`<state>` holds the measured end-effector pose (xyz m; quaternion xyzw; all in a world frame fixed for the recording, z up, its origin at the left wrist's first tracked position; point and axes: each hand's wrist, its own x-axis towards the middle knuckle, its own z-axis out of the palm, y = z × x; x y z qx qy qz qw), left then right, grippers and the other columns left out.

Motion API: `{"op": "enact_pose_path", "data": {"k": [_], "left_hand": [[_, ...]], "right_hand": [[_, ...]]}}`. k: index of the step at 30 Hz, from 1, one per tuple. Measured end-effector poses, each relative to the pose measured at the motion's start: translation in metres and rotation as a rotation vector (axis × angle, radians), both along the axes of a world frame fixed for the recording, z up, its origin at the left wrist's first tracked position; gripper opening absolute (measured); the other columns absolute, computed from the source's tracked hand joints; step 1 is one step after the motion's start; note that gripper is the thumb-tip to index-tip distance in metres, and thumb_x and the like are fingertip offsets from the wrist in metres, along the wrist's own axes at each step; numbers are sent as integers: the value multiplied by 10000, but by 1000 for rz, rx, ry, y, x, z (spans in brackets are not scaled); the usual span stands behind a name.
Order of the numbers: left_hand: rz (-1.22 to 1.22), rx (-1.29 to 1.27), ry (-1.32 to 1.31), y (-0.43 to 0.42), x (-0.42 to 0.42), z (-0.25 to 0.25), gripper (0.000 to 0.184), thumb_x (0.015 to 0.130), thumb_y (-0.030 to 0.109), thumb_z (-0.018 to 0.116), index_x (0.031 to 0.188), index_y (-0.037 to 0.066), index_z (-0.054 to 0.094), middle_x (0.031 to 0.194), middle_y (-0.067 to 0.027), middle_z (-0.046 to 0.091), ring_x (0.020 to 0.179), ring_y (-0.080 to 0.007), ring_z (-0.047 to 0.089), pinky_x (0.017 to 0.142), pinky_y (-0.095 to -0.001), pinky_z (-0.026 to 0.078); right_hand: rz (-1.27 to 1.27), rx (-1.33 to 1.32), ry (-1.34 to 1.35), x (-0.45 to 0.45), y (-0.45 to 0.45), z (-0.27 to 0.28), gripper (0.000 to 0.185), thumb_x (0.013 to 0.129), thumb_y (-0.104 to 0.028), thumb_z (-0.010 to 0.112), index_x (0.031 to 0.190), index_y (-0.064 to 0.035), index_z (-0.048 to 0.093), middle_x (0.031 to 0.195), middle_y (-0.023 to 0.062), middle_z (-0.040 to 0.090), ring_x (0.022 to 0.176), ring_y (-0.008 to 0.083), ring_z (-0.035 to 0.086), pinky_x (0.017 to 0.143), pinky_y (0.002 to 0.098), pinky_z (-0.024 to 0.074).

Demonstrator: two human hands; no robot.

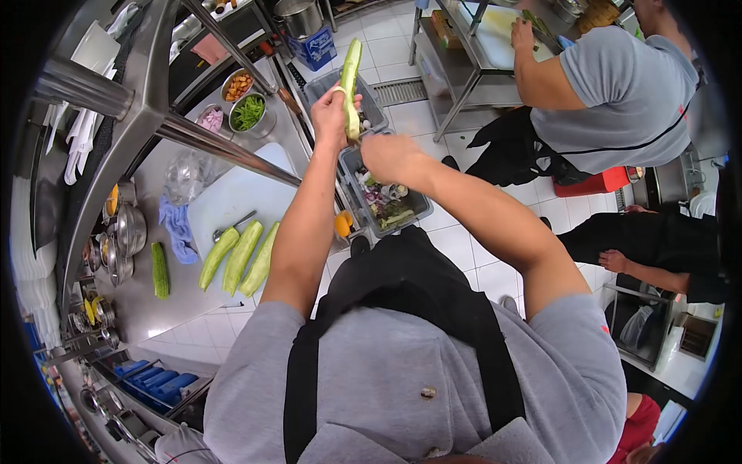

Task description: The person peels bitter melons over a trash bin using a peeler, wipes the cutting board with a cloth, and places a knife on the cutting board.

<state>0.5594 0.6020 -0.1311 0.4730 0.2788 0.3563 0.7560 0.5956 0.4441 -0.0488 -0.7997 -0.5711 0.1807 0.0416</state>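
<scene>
My left hand (328,117) is wrapped round a long, pale green peeled vegetable (350,77), held upright over the grey scrap bins. Close to its lower end, my right hand (386,160) is closed, slightly blurred; what it grips is hidden. Below lies a grey bin (423,207) with onion skins and green peelings. On the white cutting board (282,158) rest several peeled vegetables (242,255) beside a metal spoon-like tool (233,224). An unpeeled dark green one (160,271) lies left of the board.
Bowls of green pieces (248,113), orange pieces (237,85) and pink pieces (210,118) stand behind the board. A blue cloth (178,230) lies at its left. A metal shelf post (224,147) crosses above the counter. Another person (610,100) works at a table, upper right; others stand at right.
</scene>
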Motion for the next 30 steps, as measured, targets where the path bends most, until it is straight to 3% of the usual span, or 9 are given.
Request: {"op": "enact_pose_path", "data": {"k": [3,8,13,16,19,21,25,30], "left_hand": [[-22,-22,-51,-3,-5,11,357,1014,137,513,1318,-42,568,1053,-139,695,794,-187,690,692,-274,560],[-99,-180,-196,4,-20,6,369,1018,148,474,1327,-36,556,1082,-126,693,916,-201,674,723,-309,560],[-181,-215,-285,-11,-17,16,368,1019,201,464,1299,-16,564,1129,-113,680,910,-213,676,732,-334,551],[-122,-351,-341,-3,-9,6,375,1017,219,464,1292,-15,565,1159,-120,677,904,-213,673,724,-335,546],[-205,-214,-296,10,-15,16,420,1029,240,415,1327,-32,527,1190,-158,659,974,-209,650,873,-347,535],[-244,-238,-299,13,-21,20,406,1028,228,421,1320,-31,532,1191,-159,662,961,-218,653,867,-337,532],[-202,-356,-372,9,-20,23,393,1027,218,425,1315,-24,540,1182,-153,667,932,-216,661,838,-329,540],[-275,-308,-361,6,-24,23,392,1031,222,434,1317,-23,543,1178,-157,665,935,-227,664,790,-349,552]], "right_hand": [[69,-102,39,6,1,13,242,831,-97,564,1001,37,671,1038,240,693,971,375,693,829,463,557],[-59,112,81,34,19,32,244,805,-103,585,977,50,669,1054,269,681,980,406,677,850,471,544],[-257,331,138,46,44,24,298,819,-139,592,986,106,621,1009,313,672,982,426,671,864,473,537],[-189,229,190,28,38,25,331,810,-137,598,1002,132,598,995,329,668,973,431,674,851,480,542],[-45,114,159,3,20,23,329,778,-90,582,1026,125,613,1004,331,666,977,428,673,862,482,539],[28,29,225,0,10,27,335,758,-62,572,1033,122,621,1003,337,664,972,432,672,862,474,541],[-158,216,222,16,22,27,322,760,-47,563,1024,131,610,991,342,661,959,445,671,857,493,535],[10,84,184,-3,5,30,290,795,-66,543,1026,103,589,986,334,665,956,447,672,840,493,539]]}}
